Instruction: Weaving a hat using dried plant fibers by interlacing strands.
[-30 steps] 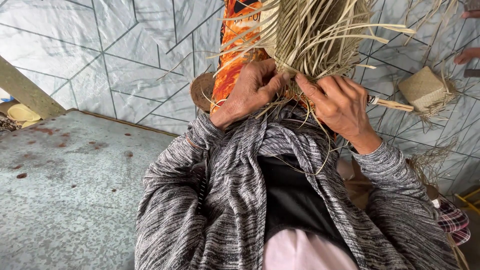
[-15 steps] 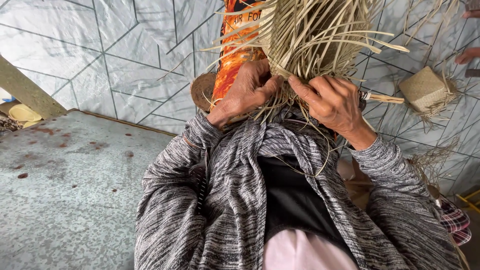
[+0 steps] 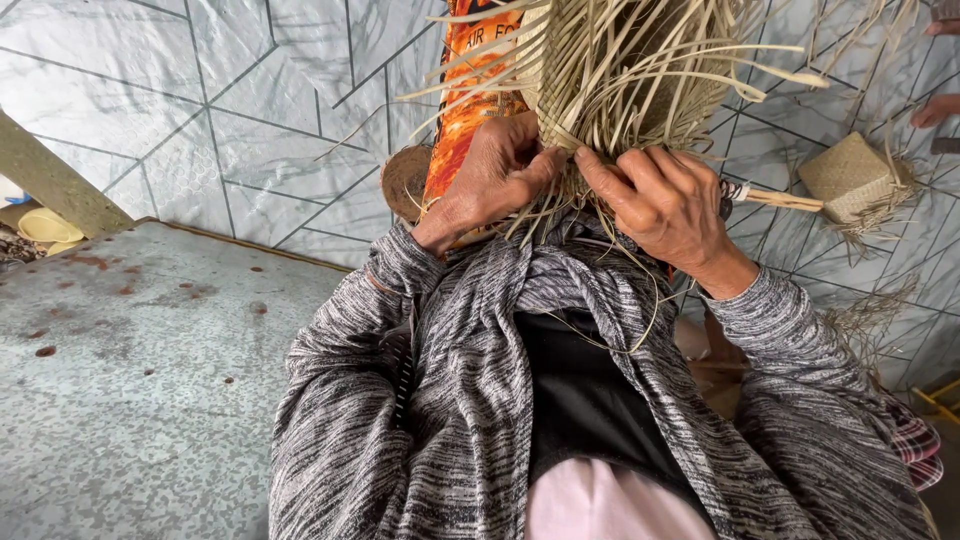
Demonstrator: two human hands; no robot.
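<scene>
A half-woven basket of pale dry straw strips (image 3: 620, 75) is held up in front of my chest, its loose ends sticking out in all directions. My left hand (image 3: 495, 175) pinches strips at its lower left edge, fingers closed on them. My right hand (image 3: 665, 205) grips strips at the lower right edge, thumb and fingers pressed into the weave. Both hands nearly touch at the bottom of the basket. Grey knitted sleeves cover both arms. Behind the basket stands an orange printed sack (image 3: 470, 110).
A finished small woven box (image 3: 850, 180) lies on the tiled floor at right, a stick-handled tool (image 3: 775, 198) beside it. A round brown disc (image 3: 405, 180) sits behind my left wrist. A grey speckled metal surface (image 3: 130, 380) fills the left. Another person's fingers (image 3: 935, 108) show at top right.
The basket and both hands have shifted slightly upward and left; my fingers have worked along the lower edge, still gripping the strips.
</scene>
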